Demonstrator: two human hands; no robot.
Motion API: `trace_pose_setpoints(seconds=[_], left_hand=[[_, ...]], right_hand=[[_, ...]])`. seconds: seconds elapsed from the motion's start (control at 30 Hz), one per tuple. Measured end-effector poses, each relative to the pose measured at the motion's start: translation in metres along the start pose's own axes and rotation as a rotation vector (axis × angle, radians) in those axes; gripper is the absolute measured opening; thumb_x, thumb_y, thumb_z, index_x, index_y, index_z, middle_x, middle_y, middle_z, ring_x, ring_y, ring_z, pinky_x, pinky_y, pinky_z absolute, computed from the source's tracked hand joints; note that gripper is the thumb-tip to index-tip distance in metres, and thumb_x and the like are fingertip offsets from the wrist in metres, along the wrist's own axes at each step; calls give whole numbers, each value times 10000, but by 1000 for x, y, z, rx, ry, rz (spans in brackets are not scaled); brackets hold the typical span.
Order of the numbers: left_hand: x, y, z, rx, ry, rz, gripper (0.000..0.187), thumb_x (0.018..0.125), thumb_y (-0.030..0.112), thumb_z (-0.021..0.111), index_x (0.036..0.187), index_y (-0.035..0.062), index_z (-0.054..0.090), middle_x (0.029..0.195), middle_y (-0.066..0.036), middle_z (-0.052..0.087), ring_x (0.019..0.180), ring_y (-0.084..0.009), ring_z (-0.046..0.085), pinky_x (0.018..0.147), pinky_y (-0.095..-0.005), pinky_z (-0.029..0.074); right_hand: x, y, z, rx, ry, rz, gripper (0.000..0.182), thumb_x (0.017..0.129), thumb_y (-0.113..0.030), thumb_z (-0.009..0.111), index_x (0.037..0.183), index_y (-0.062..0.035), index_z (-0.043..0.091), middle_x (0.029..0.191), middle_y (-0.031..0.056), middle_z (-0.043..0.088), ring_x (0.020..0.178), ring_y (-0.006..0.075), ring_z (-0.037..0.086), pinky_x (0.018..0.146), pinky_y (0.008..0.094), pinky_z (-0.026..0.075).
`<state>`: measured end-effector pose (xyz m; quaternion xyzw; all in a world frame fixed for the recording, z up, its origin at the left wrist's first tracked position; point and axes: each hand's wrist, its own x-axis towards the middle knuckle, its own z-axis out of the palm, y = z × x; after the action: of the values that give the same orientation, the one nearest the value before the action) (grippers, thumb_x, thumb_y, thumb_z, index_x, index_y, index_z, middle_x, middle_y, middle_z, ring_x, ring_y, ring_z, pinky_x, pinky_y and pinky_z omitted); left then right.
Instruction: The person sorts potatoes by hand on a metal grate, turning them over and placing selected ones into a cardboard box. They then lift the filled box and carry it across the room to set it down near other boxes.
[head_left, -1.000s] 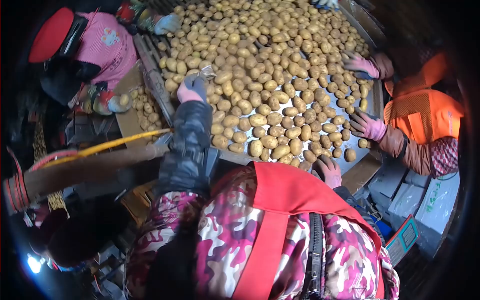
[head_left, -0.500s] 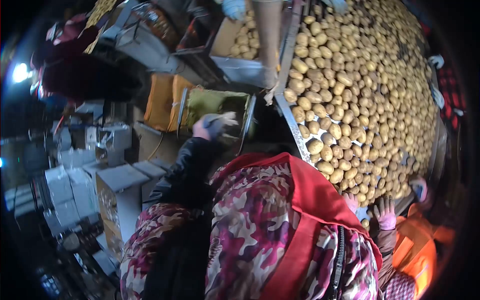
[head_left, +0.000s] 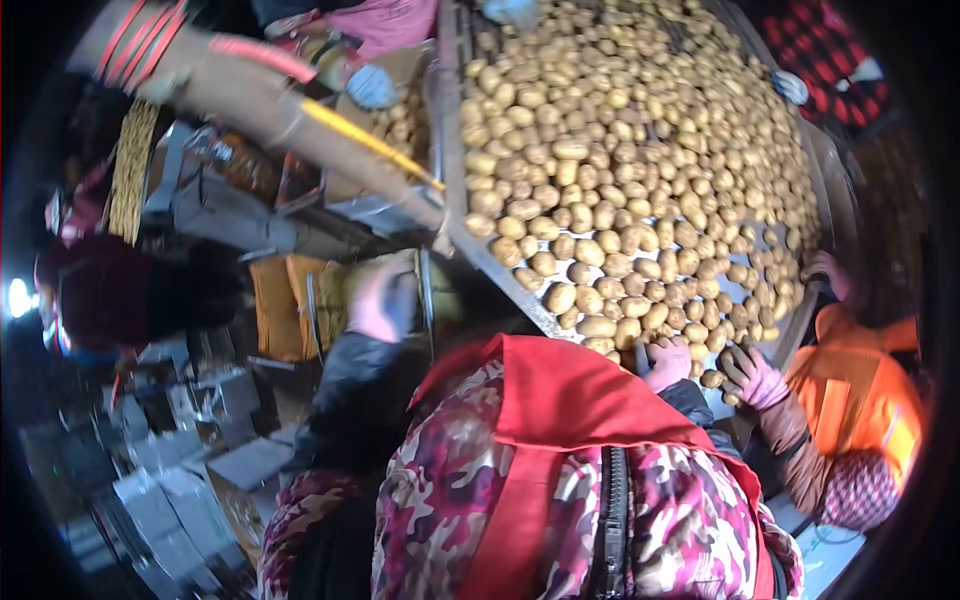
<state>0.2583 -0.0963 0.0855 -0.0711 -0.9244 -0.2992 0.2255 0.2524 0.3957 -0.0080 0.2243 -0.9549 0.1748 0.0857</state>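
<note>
My left hand (head_left: 380, 302), in a pink and grey glove, is over a green sack (head_left: 447, 292) held between metal bars. Motion smears its fingers, so what it holds, if anything, cannot be seen. My right hand (head_left: 667, 362), gloved alike, is at the near edge of the sorting table among potatoes (head_left: 597, 326). Its fingers are curled down, and whatever lies under them is hidden. Close to its right is the gloved hand (head_left: 753, 377) of a co-worker.
The metal table rim (head_left: 510, 285) runs diagonally before me. A brown post (head_left: 340, 145) with a yellow strip crosses the upper left. An orange sack (head_left: 283, 308) hangs left of the green one. Cartons (head_left: 160, 510) are stacked lower left. A co-worker in an orange vest (head_left: 860, 400) is at right.
My view has turned, shifting the table leftward. My left hand has drawn back toward the near side of the green sack. My right hand, mostly hidden before, now shows at the potatoes.
</note>
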Motion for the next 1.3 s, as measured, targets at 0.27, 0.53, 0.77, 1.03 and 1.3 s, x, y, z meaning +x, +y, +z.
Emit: trace_pose_setpoints(seconds=[0.27, 0.53, 0.77, 1.03, 1.3], left_hand=[[229, 55, 219, 206, -372, 34, 445, 941, 392, 669, 1317, 154, 665, 1269, -186, 667, 1146, -389, 644, 1006, -480, 513], [372, -24, 289, 909, -665, -129, 394, 908, 303, 695, 1262, 131, 719, 1339, -99, 691, 1295, -257, 618, 1050, -428, 506], [384, -5, 283, 895, -757, -163, 405, 918, 321, 697, 1260, 105, 718, 1291, -120, 708, 1211, -291, 667, 988, -423, 535], [309, -37, 264, -74, -33, 169, 466, 845, 129, 745, 1303, 86, 670, 1185, -222, 698, 1128, -404, 662, 981, -462, 525], [179, 56, 218, -687, -134, -281, 465, 888, -30, 709, 1335, 84, 653, 1229, -93, 689, 1114, -156, 627, 978, -315, 521]], right_hand=[[-21, 0, 3, 19, 92, 13, 162, 731, -209, 774, 692, -124, 641, 741, 97, 591, 722, 330, 583, 621, 468, 452], [-8, 1, -18, 84, 83, 35, 165, 741, -249, 765, 799, -138, 658, 842, 69, 610, 809, 291, 610, 708, 448, 467], [-15, 10, -12, 102, 18, 18, 168, 723, -284, 763, 807, -162, 684, 823, 61, 602, 815, 284, 608, 699, 450, 464], [-8, 3, -12, 108, 49, 39, 194, 742, -231, 793, 728, -122, 632, 849, 72, 636, 829, 298, 635, 717, 454, 480], [-43, 28, 26, -24, -44, -25, 330, 653, -408, 726, 802, -120, 659, 875, 113, 619, 825, 356, 601, 719, 493, 457]])
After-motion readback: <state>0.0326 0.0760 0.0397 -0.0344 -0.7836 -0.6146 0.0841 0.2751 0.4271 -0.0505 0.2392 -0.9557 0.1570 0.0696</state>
